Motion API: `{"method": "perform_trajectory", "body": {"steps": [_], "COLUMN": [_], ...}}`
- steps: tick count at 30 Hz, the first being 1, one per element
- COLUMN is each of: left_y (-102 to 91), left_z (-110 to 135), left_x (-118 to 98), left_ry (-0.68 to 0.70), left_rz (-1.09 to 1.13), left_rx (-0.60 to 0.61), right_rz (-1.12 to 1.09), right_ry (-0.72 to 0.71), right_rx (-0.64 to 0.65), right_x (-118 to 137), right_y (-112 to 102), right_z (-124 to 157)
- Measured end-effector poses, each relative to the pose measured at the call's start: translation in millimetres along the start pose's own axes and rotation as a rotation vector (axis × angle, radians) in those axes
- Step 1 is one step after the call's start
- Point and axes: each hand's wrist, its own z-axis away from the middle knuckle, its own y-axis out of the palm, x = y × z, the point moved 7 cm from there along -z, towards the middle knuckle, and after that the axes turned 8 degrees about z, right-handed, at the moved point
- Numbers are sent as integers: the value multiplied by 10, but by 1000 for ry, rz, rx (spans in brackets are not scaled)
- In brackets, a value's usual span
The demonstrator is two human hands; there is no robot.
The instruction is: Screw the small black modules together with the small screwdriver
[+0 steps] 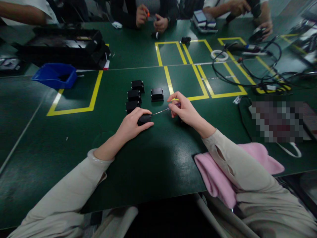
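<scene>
My left hand grips a small black box-shaped part on the green table, thumb on the near side and fingers over the far side. In my right hand is a screwdriver with a thin metal shaft, its handle pinched between the fingers. The tip of the shaft meets the right end of the held part, by a small shiny spot. Similar black parts stand in a column just beyond my left hand, the farthest one at the back. Another black part sits apart to their right. Something dark is partly hidden under my right hand.
A blue bin and a long black tray stand at the left. Yellow tape marks the table. Black cables tangle at the right. A pink cloth lies under my right forearm. Co-workers' hands are across the table.
</scene>
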Motion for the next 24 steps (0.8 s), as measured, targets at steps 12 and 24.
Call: {"method": "perform_trajectory", "body": {"steps": [12,24], "left_y": [-2,3], "left_z": [1,2], "left_x": [-11,-1], "left_ry": [4,25], "left_rz": [5,-6], "left_rx": [2,-7], "right_rz": [0,4], "right_ry": [-10,-3], "right_rx": [-1,-5], "right_x": [18,3], "right_y": [-6,-8], "right_z": [-1,8]}}
